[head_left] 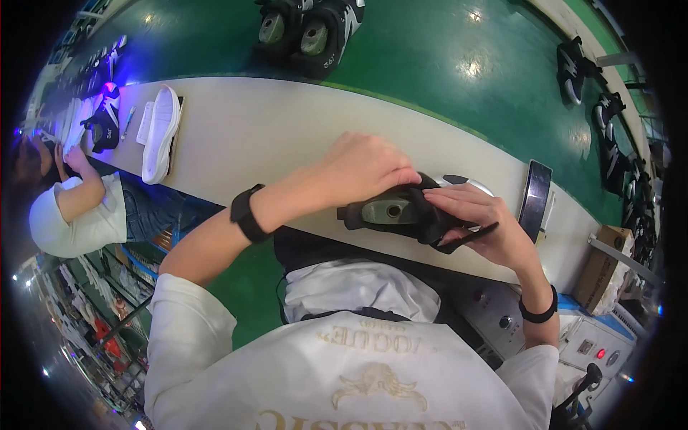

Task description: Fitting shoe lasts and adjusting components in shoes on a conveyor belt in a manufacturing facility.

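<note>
**Both hands on a black shoe upper at the table edge**

Left hand (362,168) lies over the top of a black fabric shoe upper mounted on a grey-green last (398,213); fingers curl down and close on its far side. Right hand (484,222) holds the toe end, fingers closed and pinching the black material, a thin black strip sticking out below them. The shoe sits at the near edge of the long cream table (287,129), just in front of the person's torso. A white shoe sole (160,132) lies on the table well to the left, beside another person's hand (75,159). A dark flat rectangular plate (535,197) stands just to the right of the right hand. Black shoes (308,29) rest on the green floor beyond the table.
</note>
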Motion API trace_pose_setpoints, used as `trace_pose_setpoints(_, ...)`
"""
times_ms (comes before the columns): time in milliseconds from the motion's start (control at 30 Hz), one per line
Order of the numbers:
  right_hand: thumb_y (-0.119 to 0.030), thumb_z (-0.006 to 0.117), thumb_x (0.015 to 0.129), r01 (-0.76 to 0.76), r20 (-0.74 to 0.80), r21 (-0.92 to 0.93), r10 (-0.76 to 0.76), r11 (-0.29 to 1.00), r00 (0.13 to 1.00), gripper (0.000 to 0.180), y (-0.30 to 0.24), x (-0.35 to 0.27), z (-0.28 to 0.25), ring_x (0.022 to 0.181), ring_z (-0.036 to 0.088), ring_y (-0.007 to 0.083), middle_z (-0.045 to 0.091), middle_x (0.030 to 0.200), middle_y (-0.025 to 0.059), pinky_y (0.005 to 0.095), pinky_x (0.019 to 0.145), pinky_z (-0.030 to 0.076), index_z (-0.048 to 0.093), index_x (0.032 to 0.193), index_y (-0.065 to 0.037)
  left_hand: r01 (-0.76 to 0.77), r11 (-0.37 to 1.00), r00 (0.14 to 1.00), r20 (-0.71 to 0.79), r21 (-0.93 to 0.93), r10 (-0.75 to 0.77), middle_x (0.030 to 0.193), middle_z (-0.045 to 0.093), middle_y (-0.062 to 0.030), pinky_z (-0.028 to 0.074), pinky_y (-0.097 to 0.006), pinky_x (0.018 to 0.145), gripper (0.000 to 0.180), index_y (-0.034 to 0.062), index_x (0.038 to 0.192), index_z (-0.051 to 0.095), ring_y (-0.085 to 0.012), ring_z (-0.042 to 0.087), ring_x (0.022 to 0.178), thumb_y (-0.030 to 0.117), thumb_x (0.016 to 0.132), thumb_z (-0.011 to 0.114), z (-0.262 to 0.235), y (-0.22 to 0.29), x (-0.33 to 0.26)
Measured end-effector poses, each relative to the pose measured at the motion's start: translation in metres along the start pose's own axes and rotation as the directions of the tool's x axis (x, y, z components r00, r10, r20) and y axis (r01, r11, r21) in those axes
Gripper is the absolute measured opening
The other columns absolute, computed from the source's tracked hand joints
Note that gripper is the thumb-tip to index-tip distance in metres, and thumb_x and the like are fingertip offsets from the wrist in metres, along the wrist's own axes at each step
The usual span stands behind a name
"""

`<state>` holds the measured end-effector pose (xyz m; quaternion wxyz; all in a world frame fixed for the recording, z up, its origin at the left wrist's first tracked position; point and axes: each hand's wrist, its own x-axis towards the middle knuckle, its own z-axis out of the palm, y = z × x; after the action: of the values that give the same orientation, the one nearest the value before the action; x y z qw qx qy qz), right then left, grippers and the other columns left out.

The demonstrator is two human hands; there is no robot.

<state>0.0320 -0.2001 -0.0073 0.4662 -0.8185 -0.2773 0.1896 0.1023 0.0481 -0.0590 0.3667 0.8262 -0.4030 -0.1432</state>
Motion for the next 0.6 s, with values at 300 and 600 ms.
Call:
trace_pose_setpoints(300, -0.008, 0.082, 0.069, -0.089, -0.049, -0.071, 0.086, 0.993, 0.995, 0.056, -0.004, -0.001, 0.000, 0.106, 0.064, 0.0338, 0.068, 0.114, 0.0155, 0.0418, 0.100, 0.048, 0.065, 0.121, -0.001, 0.011, 0.998, 0.998, -0.053, -0.055, -0.013, 0.118, 0.065, -0.0127, 0.057, -0.035, 0.084, 0.021, 0.0034, 0.102, 0.069, -0.0276, 0.067, 0.100, 0.002, 0.082, 0.064, 0.015, 0.080, -0.084)
trace_pose_setpoints(600, -0.003, 0.081, 0.067, -0.078, -0.124, -0.049, 0.071, 0.996, 0.990, 0.051, 0.002, -0.004, 0.011, 0.095, 0.067, 0.0341, 0.070, 0.103, 0.0153, 0.0452, 0.102, 0.049, 0.067, 0.116, -0.001, -0.082, 0.979, 0.994, 0.057, -0.187, 0.094, 0.122, 0.063, -0.0101, 0.058, -0.032, 0.078, 0.024, 0.0012, 0.096, 0.065, -0.0227, 0.061, 0.113, -0.006, 0.073, 0.060, 0.022, 0.059, -0.083)
